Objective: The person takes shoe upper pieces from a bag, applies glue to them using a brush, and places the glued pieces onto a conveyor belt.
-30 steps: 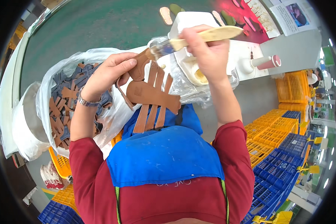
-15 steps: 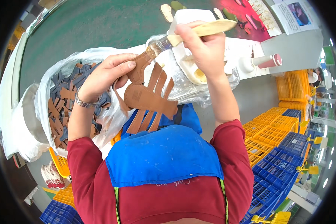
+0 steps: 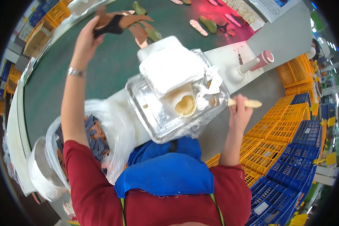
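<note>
Stretching over green conveyor belt [image 3: 113, 67], left hand [image 3: 87, 35] gripping brown leather piece [image 3: 118, 22], right hand [image 3: 240, 113] clasping brush [image 3: 237, 102], yellow crates [image 3: 275, 132] beside.

We wear a dark red top with short sleeves that end above our elbows, leaving both forearms bare. A bright blue apron [image 3: 165, 175] covers our chest between the arms. A silver metal bracelet [image 3: 75, 71] circles the wrist just below our left hand [image 3: 87, 39].
</note>
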Motion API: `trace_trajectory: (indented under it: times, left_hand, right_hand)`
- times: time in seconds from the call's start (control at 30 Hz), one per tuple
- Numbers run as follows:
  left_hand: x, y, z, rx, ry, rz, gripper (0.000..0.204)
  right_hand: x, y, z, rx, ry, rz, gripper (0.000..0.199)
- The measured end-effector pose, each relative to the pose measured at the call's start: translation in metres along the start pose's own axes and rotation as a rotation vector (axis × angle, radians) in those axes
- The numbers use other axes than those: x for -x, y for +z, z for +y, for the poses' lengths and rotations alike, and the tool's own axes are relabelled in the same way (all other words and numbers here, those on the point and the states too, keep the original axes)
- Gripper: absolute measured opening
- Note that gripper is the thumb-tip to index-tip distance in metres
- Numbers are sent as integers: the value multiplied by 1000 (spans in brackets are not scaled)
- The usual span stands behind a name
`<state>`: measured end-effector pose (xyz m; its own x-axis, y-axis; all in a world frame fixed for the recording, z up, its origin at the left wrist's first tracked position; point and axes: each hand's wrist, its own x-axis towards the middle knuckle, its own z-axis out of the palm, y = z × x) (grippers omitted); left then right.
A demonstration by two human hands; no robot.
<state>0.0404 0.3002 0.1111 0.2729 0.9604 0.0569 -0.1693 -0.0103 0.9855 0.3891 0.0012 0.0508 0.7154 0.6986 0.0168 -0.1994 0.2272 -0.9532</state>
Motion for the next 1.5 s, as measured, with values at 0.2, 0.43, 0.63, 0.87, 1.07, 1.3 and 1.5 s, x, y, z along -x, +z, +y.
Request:
trace_trajectory:
  times: [0.2, 0.43, 0.63, 0.87, 1.07, 1.3, 1.5]
  left_hand:
    - [-94, 75, -103, -378, -362, 5, 65]
    - [2, -34, -107, -1175, -91, -112, 50]
    - [212, -119, -26, -1082, -89, 198, 40]
    - [411, -163, -64, -1281, -227, 515, 31]
    - [446, -130, -61, -1276, 17, 800, 34]
    - [478, -102, -109, -1415, -244, 537, 68]
    - [457, -133, -114, -1157, -157, 680, 59]
  right_hand:
    - [-5, -29, 6, 72, 53, 106, 15]
    - [-14, -16, 13, -3, 71, -96, 13]
    - [8, 14, 23, -49, 78, -152, 12]
    - [49, 75, 33, -20, 111, -427, 16]
    - [79, 96, 33, 35, 82, -436, 14]
    - [90, 113, 42, 59, 108, -522, 13]
    - [104, 127, 37, 38, 110, -592, 14]
